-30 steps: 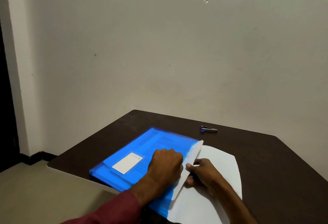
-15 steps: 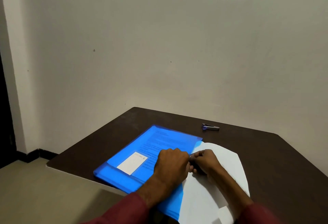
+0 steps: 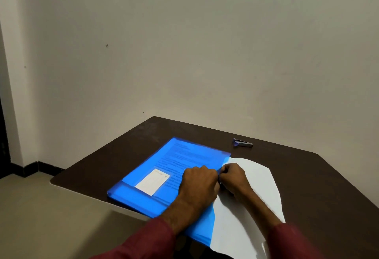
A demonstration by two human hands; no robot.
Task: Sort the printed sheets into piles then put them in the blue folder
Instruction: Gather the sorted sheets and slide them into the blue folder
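Head view: my left grip (image 3: 198,184) and right grip (image 3: 233,176) curl at the blue folder (image 3: 139,199) edge. I cannot tell what they clamp. Forcing may crease the printed sheets (image 3: 184,157).

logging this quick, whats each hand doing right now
left hand: curled on the blue folder, grip cannot be told
right hand: pinching the blue folder's edge

Dark maroon fabric sleeves (image 3: 143,242) cover both arms. They end partway up the forearms. The left hand (image 3: 198,184) and right hand (image 3: 233,178) are bare.
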